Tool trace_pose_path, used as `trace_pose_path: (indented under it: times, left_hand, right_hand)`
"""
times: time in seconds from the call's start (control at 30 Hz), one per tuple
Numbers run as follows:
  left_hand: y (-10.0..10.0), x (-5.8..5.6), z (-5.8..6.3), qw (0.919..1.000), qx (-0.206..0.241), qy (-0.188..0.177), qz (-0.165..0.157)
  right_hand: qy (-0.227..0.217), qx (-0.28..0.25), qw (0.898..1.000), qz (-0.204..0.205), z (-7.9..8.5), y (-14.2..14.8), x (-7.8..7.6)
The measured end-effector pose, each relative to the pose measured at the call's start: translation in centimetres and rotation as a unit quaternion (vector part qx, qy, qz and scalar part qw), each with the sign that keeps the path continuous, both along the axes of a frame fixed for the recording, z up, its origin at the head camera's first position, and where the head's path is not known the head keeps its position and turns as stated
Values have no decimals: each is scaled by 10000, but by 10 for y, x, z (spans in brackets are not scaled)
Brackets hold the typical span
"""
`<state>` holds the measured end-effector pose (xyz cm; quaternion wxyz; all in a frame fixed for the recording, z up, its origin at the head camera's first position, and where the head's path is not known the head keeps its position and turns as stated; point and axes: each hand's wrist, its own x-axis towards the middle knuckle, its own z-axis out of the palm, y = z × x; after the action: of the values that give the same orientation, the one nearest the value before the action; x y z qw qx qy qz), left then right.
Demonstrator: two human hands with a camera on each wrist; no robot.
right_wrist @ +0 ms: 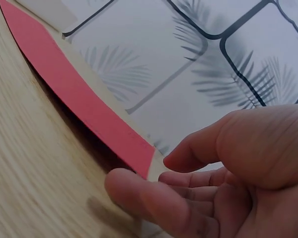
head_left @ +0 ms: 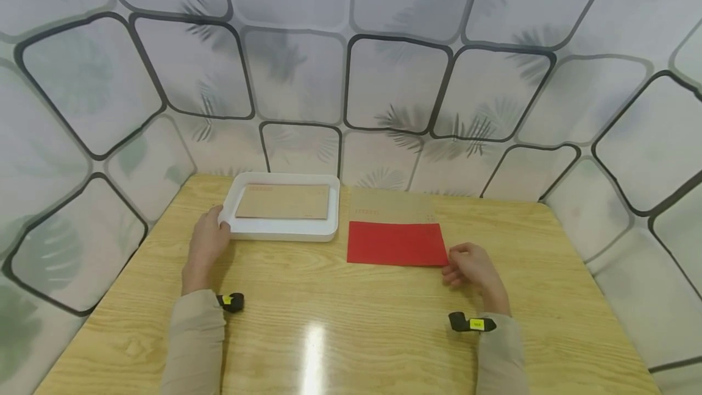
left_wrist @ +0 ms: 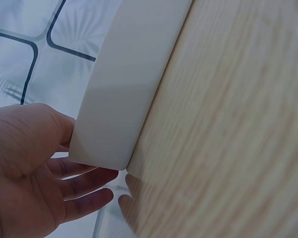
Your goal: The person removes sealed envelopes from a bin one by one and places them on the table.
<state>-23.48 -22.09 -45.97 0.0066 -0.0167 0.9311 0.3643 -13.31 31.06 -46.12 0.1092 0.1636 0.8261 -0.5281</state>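
Note:
At the back left stands a white tray [head_left: 282, 237] holding a brown envelope [head_left: 282, 202]. My left hand [head_left: 209, 241] grips the tray's left side, thumb at the rim; in the left wrist view the hand [left_wrist: 35, 173] has its fingers by the tray's corner [left_wrist: 116, 114]. To the right lies a red envelope [head_left: 397, 243], its top edge at another brown envelope [head_left: 392, 201]. My right hand [head_left: 470, 268] is at the red envelope's lower right corner. In the right wrist view its index finger touches or nearly touches the red envelope [right_wrist: 84, 96], while the thumb stands apart.
A light wood-grain table [head_left: 307, 297] carries everything. Patterned cloth walls [head_left: 296, 72] close in the back and both sides. A band with a yellow label [head_left: 230, 302] is on the left wrist, another band [head_left: 471, 322] on the right.

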Motion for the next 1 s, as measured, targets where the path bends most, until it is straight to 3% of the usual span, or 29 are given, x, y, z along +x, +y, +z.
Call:
trace_pose_path:
  times: [0.47,1.0]
  left_hand:
    - [-1,-1,-3,10000,27,80,5]
    - [-2,-2,-3,9999,61,104,34]
  right_hand:
    - [-150,268,9994,166,11,5,6]
    - [-142,289,9989,331,9,-7,-1]
